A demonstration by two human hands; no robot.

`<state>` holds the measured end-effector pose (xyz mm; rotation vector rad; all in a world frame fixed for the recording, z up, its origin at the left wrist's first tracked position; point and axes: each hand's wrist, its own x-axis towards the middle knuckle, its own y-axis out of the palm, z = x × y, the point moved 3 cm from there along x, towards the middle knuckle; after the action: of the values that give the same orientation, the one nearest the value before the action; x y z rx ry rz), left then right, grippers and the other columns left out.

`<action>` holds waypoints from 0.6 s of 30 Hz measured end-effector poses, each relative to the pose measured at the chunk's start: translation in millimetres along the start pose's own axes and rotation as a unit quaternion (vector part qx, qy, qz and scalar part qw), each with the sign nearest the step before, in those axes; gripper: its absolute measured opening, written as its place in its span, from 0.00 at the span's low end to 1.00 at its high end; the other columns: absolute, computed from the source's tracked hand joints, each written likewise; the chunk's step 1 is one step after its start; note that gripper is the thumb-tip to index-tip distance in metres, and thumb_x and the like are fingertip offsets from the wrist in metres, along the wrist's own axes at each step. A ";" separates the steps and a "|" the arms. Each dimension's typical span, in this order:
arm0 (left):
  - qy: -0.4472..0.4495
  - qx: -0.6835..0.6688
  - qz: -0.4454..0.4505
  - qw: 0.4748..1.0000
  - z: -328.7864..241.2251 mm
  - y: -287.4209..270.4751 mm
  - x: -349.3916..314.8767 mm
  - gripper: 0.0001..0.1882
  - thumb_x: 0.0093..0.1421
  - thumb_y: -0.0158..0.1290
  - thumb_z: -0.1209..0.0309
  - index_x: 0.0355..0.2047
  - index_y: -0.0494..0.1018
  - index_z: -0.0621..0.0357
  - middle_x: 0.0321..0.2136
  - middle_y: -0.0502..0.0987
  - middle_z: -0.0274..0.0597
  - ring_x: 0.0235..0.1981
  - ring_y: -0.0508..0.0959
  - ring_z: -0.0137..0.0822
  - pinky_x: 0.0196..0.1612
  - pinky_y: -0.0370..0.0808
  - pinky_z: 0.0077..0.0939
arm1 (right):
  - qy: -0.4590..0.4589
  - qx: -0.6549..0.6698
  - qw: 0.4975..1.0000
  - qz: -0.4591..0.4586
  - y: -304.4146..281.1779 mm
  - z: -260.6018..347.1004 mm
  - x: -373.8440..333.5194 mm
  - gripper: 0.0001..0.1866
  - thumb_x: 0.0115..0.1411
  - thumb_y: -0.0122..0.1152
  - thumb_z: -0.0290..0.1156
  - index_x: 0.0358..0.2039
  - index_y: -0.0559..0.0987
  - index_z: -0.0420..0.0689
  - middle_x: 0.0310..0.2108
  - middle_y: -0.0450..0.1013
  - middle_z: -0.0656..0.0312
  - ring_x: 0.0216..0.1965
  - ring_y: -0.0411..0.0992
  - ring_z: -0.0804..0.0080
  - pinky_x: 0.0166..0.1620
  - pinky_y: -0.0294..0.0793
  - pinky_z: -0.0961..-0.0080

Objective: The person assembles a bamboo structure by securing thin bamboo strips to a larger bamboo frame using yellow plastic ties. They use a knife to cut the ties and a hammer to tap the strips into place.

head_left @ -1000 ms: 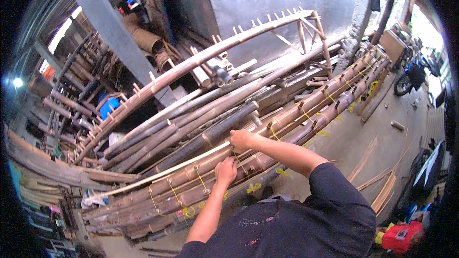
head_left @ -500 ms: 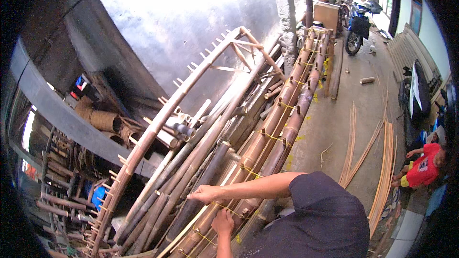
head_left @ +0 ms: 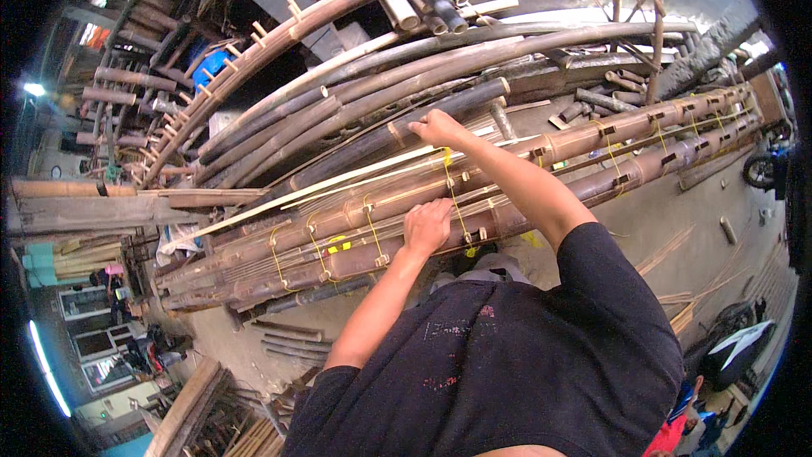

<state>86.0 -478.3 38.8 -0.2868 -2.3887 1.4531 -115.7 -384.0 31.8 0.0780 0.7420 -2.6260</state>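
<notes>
Two long brown bamboo poles [head_left: 584, 143] lie side by side, with thin bamboo strips [head_left: 254, 258] running between and along them. Short pegs stick through the poles, and yellow cord [head_left: 457, 207] crosses them at intervals. My right hand [head_left: 438, 129] is closed in a fist above the far pole's outer side, close to the cord's far end; what it holds is hidden. Lower down, my left hand [head_left: 427, 224] rests over the strips beside the same cord, its fingers bent together, and I cannot see what lies under them.
Beyond the poles lie stacked dark bamboo lengths [head_left: 381, 89] and a curved, pegged bamboo frame [head_left: 292, 24]. Loose split strips [head_left: 677, 250] and a short bamboo piece [head_left: 728, 230] are on the floor at right. A motorcycle [head_left: 765, 171] stands at the far right; a person in red [head_left: 668, 433] is at lower right.
My view has turned, so the poles now run more nearly across it and more of the left side shows. My right fist appears farther from my left hand; both stay near the cord.
</notes>
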 end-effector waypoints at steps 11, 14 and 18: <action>-0.022 -0.117 -0.051 0.992 2.2 -23.9 -11.6 0.13 0.65 0.53 0.65 0.46 0.78 0.59 0.40 0.80 0.51 0.44 0.79 0.51 0.48 0.75 0.42 | 0.065 -0.387 0.920 -0.005 -21.9 4.7 -15.1 0.28 0.60 0.59 0.56 0.40 0.84 0.40 0.40 0.79 0.39 0.46 0.77 0.42 0.52 0.74 0.51; -0.067 -0.205 -0.153 0.965 10.2 -78.9 -25.8 0.11 0.66 0.53 0.69 0.44 0.77 0.62 0.39 0.80 0.51 0.43 0.80 0.52 0.49 0.75 0.40 | -0.119 -0.304 0.917 -0.231 -43.4 50.1 -65.8 0.21 0.62 0.63 0.49 0.40 0.80 0.41 0.37 0.77 0.48 0.40 0.77 0.53 0.45 0.75 0.58; -0.163 -0.117 -0.165 0.966 69.6 -130.6 -56.1 0.11 0.67 0.49 0.70 0.44 0.76 0.63 0.38 0.80 0.56 0.40 0.80 0.57 0.45 0.76 0.45 | -0.208 -0.072 0.957 -0.187 -12.5 124.7 -169.0 0.17 0.61 0.66 0.43 0.40 0.78 0.42 0.36 0.75 0.50 0.39 0.75 0.50 0.43 0.74 0.55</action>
<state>111.4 -614.4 115.5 0.3105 -2.7067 1.1364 40.9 -375.6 172.1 -0.7009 0.8533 -2.7762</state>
